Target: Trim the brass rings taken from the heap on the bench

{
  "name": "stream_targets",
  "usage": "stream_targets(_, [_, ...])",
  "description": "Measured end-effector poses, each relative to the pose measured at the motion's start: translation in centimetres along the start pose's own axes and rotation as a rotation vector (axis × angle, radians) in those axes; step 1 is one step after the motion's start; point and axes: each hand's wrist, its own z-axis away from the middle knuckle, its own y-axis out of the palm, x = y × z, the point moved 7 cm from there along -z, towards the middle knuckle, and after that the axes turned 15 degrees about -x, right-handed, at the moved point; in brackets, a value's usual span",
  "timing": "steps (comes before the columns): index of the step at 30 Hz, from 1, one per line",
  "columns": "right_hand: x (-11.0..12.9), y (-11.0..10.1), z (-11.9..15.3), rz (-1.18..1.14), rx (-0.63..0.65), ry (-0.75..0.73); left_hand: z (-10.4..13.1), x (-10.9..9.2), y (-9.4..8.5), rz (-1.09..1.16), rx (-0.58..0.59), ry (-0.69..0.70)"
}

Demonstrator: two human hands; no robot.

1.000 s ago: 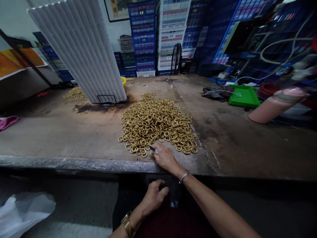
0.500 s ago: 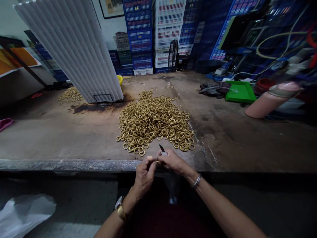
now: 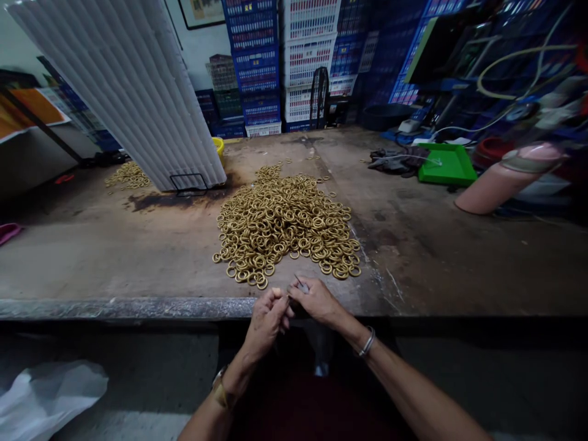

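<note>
Both of my hands meet at the table's front edge, just before a heap of gold-coloured rings [image 3: 285, 220]. My right hand [image 3: 319, 301] is closed around a small knife [image 3: 302, 285], its thin blade pointing up and away from me and its grip mostly hidden in the fingers. Thumb and fingers of my left hand [image 3: 266, 318] are pinched together, touching or nearly touching the right fingertips. A ring seems to be in that pinch, almost wholly covered by the fingers. One left fingertip has a pale tan covering [image 3: 276, 292].
A tall corrugated white panel [image 3: 124, 92] leans in a black wire stand [image 3: 188, 184], with a smaller ring pile [image 3: 128, 176] behind it. On the right are a green tray [image 3: 446, 164], a dark cloth [image 3: 397, 161] and a pink bottle [image 3: 503, 180]. Stacked crates [image 3: 255, 67] stand behind the table.
The knife blade has turned and now shows as a thin edge instead of its broad side. My left wrist has rotated slightly, and the gold ring edge between the hands is less visible.
</note>
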Motion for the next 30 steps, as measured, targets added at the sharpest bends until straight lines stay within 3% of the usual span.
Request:
stream_targets(5, [0.1,0.4,-0.1,-0.095,0.047,0.103,0.3,0.4,0.4,0.223,0.089,-0.140])
stream_targets(8, [0.1,-0.3,-0.3,-0.040,-0.016,0.094,0.5,0.8,0.5,0.293,0.084,-0.188])
stream_targets(12, [0.7,-1.3,0.0,0.246,-0.101,-0.147,0.4,0.8,0.3,0.334,0.044,-0.180])
stream_targets(14, [1.0,-0.9,0.5,0.379,-0.044,-0.274,0.3,0.6,0.2,0.324,0.023,-0.152])
stream_targets(17, [1.1,-0.2,1.2,0.514,0.052,-0.342,0.3,0.5,0.1,0.294,0.001,-0.112])
stream_targets(25, [1.0,0.6,1.5,0.701,0.161,-0.322,0.2,0.8,-0.1,0.258,-0.017,-0.074])
stream_targets(30, [0.4,-0.2,-0.5,0.878,0.065,-0.251,1.5,0.5,0.6,0.403,0.100,-0.128])
